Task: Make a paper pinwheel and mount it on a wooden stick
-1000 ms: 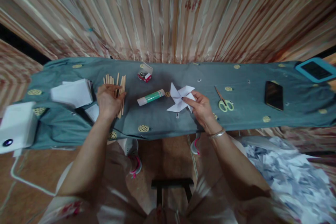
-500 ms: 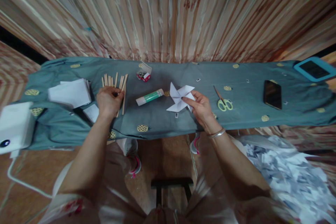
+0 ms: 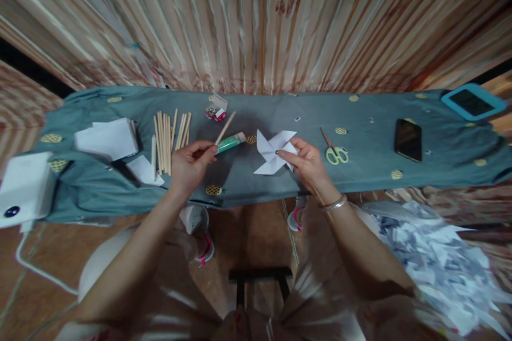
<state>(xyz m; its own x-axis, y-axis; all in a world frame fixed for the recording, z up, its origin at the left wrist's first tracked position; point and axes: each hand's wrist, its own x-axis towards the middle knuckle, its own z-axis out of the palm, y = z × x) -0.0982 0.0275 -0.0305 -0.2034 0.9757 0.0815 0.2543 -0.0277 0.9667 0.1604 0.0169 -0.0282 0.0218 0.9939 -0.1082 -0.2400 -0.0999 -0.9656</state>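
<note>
Nearest to the person, a black stool stands on the floor below, and to the right of the legs lies a big heap of white scraps. Above the near edge of the surface the two hands are apart from each other, and each one is closed on something.

The left hand pinches a thin wooden stick by its lower end. The stick leans away from the person and a little to the right, so its free end does not point at the pinwheel. The pinwheel is to the right of the stick, and the right hand grips it, with the thumb upon it near the centre.

The glue lies between, its long axis running left to right, one end behind the left fingers; whether they touch it, I cannot tell from this view.

Left of this hand is a row of more sticks, then a stack of paper. Scissors lie beyond the right hand, to its right, then a phone. Farther is a small open box, and behind everything hangs a curtain.
</note>
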